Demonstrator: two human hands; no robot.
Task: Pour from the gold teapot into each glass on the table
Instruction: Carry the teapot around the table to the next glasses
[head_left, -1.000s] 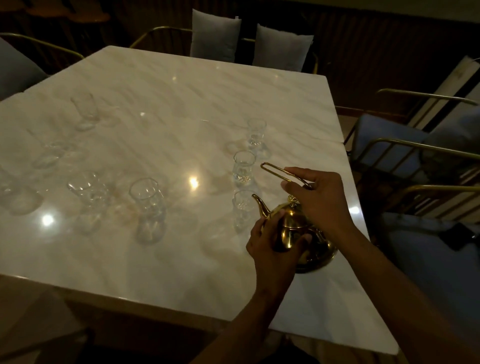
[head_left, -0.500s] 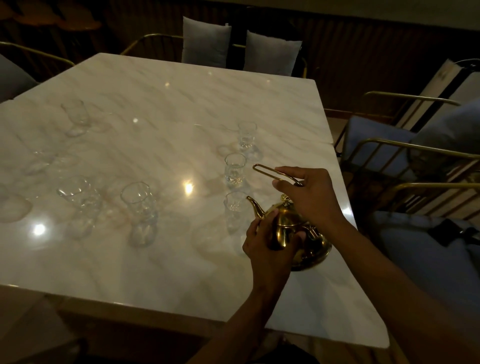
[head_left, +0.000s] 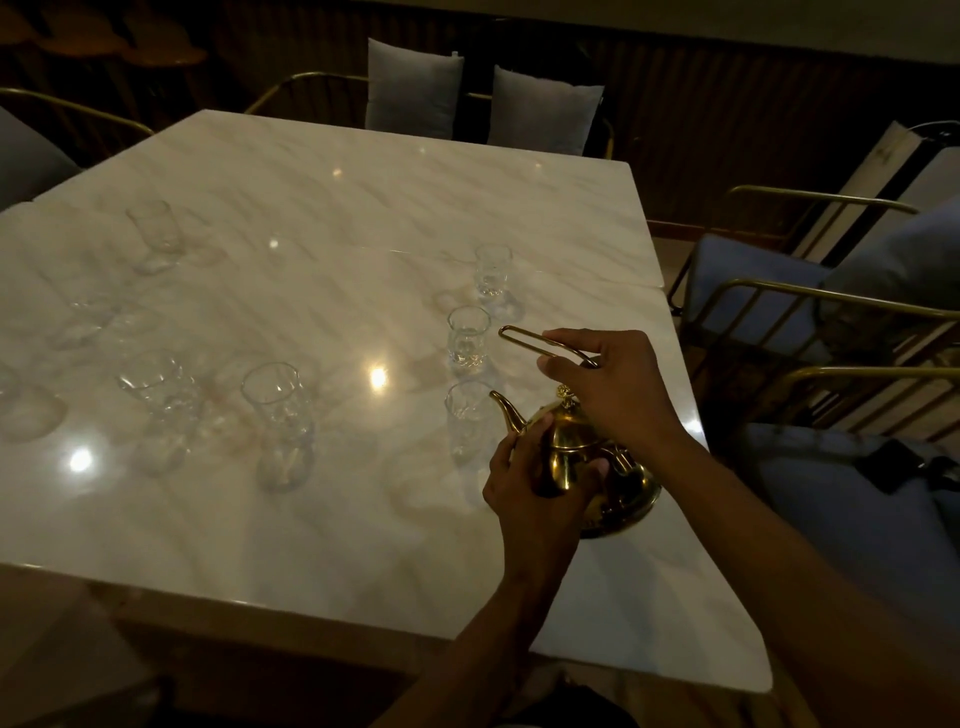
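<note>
The gold teapot (head_left: 576, 447) stands tilted near the table's right edge, its spout pointing left beside the nearest small glass (head_left: 470, 423). My right hand (head_left: 613, 387) grips the wire handle above the lid. My left hand (head_left: 530, 483) cups the pot's body from the front. Two more small glasses, a middle glass (head_left: 468, 338) and a far glass (head_left: 492, 270), stand in a row behind the nearest one. Two taller glasses, one at the centre left (head_left: 278, 415) and one further left (head_left: 161, 395), stand on the table's left half, and another glass (head_left: 153, 228) stands far left.
The marble table (head_left: 322, 218) fills the view, with more faint glasses at its left edge. Blue cushioned chairs with gold frames (head_left: 810, 291) stand close on the right. Two grey cushions (head_left: 413, 83) sit behind the far edge.
The view has shifted slightly; both hands stay on the teapot, which remains beside the nearest small glass with no clear movement.
</note>
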